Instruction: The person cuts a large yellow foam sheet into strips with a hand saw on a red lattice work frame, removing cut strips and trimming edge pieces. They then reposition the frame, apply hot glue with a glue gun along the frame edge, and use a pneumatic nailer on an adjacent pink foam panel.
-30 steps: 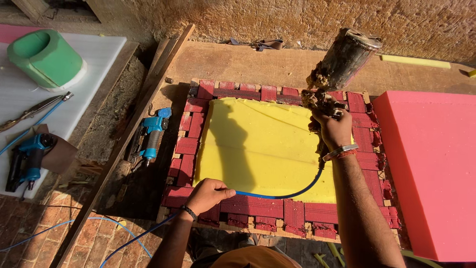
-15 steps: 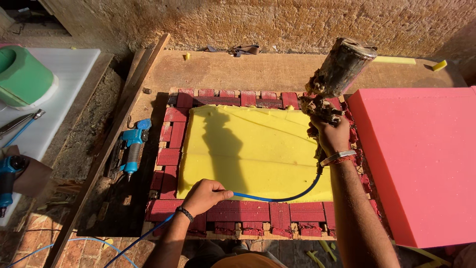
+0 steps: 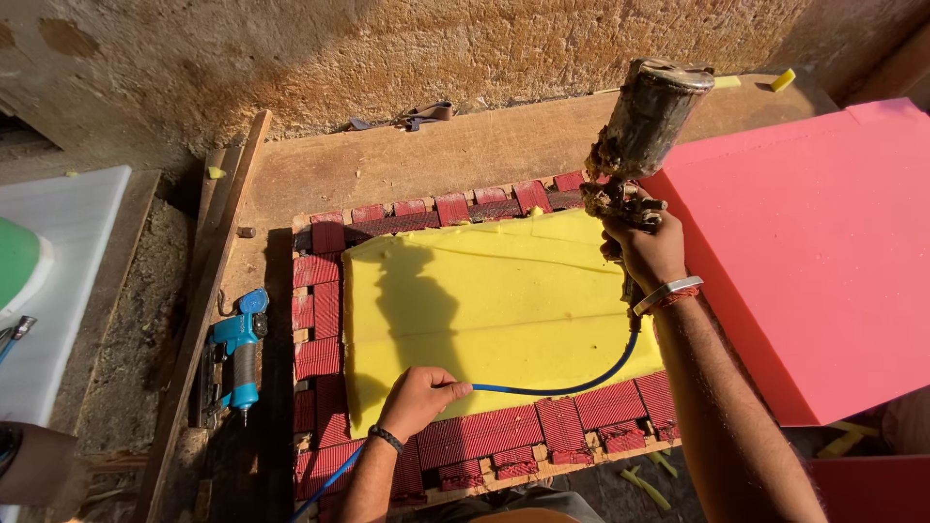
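Note:
My right hand [image 3: 644, 250] grips a grimy spray gun [image 3: 635, 145], its cup tilted up and right, over the far right corner of a yellow foam sheet [image 3: 504, 310]. The sheet lies on a wooden frame woven with red webbing straps [image 3: 504, 431]. My left hand [image 3: 417, 399] rests on the sheet's near edge and pinches the blue air hose [image 3: 572, 385], which curves from the gun down past my left wrist.
A large pink foam slab [image 3: 823, 261] lies to the right of the frame. A blue power tool [image 3: 237, 353] sits on the wooden bench to the left. Further left are a white board [image 3: 58, 291] and a green object [image 3: 15, 266]. A rough wall runs along the back.
The view has shifted right, so the white board and green object slid toward the left edge. Both hands keep their grips in about the same places on the sheet.

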{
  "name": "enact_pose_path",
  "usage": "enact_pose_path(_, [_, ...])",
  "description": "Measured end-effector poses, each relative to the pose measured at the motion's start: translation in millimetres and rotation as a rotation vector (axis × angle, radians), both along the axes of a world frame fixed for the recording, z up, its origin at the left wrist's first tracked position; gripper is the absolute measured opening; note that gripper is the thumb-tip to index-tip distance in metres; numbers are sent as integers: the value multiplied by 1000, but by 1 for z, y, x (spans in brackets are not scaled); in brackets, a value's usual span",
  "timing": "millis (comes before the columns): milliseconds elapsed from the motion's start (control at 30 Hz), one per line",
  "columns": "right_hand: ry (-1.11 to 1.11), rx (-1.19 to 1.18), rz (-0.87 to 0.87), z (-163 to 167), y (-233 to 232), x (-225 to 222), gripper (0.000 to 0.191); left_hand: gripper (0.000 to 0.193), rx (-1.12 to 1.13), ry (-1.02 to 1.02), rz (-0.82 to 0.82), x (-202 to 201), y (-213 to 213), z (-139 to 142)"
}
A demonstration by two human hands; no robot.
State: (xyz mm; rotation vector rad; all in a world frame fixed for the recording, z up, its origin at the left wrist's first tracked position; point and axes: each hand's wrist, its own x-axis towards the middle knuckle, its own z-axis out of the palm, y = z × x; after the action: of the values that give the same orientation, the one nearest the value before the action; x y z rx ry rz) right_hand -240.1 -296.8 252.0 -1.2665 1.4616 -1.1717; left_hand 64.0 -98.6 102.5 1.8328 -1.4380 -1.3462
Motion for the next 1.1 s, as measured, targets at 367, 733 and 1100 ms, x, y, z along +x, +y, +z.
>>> enact_pose_path(367, [147, -82, 38, -16, -50, -75, 47, 36, 27, -88, 52, -81, -28, 6])
enact_pose_path(733, [142, -72, 65, -58, -106, -167, 39, 37, -24, -80, 116, -176, -36, 2])
enact_pose_path(1100, [-25, -43, 85, -50, -116, -208, 34, 43, 20, -127, 90, -216, -46, 20])
